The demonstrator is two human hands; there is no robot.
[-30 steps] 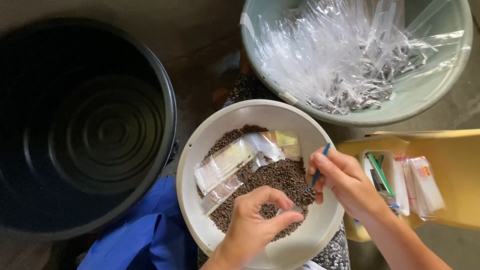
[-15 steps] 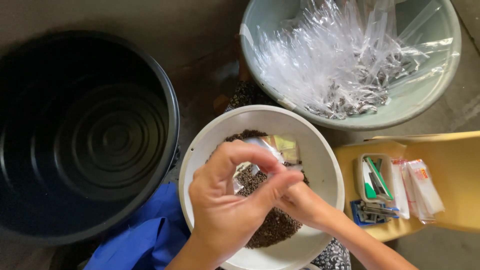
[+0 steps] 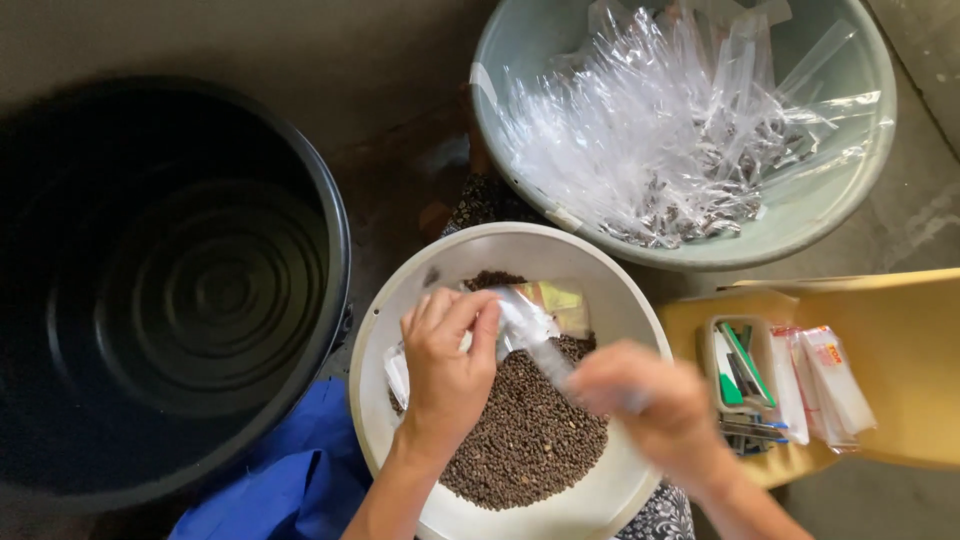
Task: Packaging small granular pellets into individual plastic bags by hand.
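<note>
**Small clear bag held over a bowl of dark pellets**

The left hand (image 3: pixel 447 372) pinches the upper end of a small clear plastic bag (image 3: pixel 528 322) between thumb and fingers, above the middle of a round white bowl (image 3: pixel 400 300) that stands on the grey concrete floor (image 3: pixel 400 100). The right hand (image 3: pixel 640 400) is blurred; it seems closed around the bag's lower end, though the smear makes the grip hard to read. The bag lies slanted between the two hands, and whether anything is inside it cannot be told.

The white bowl holds a heap of small dark brown pellets (image 3: pixel 520 440) toward its near side, with a few more flat clear bags (image 3: pixel 560 300) lying on the heap by the far rim.

Beyond the bowl's far-right rim stands a pale green round basin (image 3: pixel 850 200), heaped with many clear plastic bags (image 3: pixel 650 140); those low in the pile show dark contents, so a good many look filled already. Judging by the pellets left in the white bowl, plenty remains unpacked.

At the bowl's left is a large black round tub (image 3: pixel 330 240) with a ribbed bottom, nothing visible in it. A crumpled blue cloth (image 3: pixel 290 480) lies between tub and bowl at the near edge. To the right a yellow plastic tray-like surface (image 3: pixel 900 380) carries a small box of green and dark tools (image 3: pixel 740 365) and a few slim white packets (image 3: pixel 825 385).
</note>
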